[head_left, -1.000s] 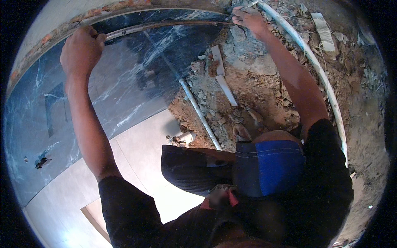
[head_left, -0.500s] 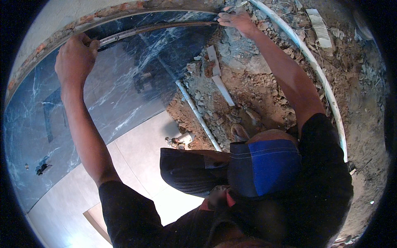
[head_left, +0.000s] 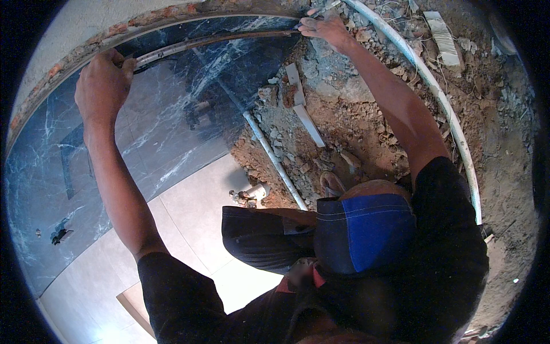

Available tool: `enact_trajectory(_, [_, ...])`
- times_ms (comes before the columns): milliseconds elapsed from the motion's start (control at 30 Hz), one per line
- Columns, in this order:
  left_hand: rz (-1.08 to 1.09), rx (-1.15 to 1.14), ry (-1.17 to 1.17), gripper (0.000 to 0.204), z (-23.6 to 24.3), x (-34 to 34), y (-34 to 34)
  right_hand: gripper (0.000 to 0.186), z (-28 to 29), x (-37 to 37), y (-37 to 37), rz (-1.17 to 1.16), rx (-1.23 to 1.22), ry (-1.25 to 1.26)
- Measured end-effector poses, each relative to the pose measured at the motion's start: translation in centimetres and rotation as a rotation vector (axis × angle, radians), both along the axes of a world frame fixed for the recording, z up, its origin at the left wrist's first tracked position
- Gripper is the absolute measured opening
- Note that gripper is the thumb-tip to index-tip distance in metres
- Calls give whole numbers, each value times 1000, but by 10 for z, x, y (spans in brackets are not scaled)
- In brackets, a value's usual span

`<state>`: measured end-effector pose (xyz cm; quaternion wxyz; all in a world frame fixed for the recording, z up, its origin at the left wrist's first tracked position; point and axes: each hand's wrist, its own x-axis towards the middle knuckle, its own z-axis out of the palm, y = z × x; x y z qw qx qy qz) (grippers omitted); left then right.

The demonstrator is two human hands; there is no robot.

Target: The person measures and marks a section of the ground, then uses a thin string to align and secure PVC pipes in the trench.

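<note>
A dark blue marble-patterned slab (head_left: 166, 123) with white veins and a glossy face fills the upper left. Across its far part lies a long thin strip (head_left: 212, 40), pale at the left and brownish further right. My left hand (head_left: 105, 80) is closed at the strip's left end, thumb and fingers pinched there. At the slab's far right edge, my right hand (head_left: 325, 31) has its fingers bent beside the strip's other end. A thin pale pen-like stick (head_left: 330, 6) sticks out between its fingers; its tip is too small to make out.
A rough wall edge with exposed brick (head_left: 152, 20) runs along the slab's far side. Rubble and soil (head_left: 355, 109) lie at the right, with a long white pipe (head_left: 435, 92), a shorter pipe (head_left: 275, 157) and tile offcuts (head_left: 309, 125). Pale floor tiles (head_left: 189, 223) lie nearer.
The strip has shifted slightly to the left, and both hands have moved a little left with it. Everything else looks the same.
</note>
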<state>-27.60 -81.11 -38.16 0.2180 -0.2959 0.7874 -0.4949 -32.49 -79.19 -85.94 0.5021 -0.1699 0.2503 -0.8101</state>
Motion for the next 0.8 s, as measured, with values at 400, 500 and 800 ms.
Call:
enact_trajectory(400, [13,-5,-8,22,1,1,1,31,23,1,8,-11,115,8])
enact_trajectory(500, [-4,-3,-12,21,0,-1,-1,31,9,-1,6,-40,-7,-85])
enact_trajectory(800, [-40,14,-8,21,-2,2,-7,29,16,-4,12,-42,64,-28])
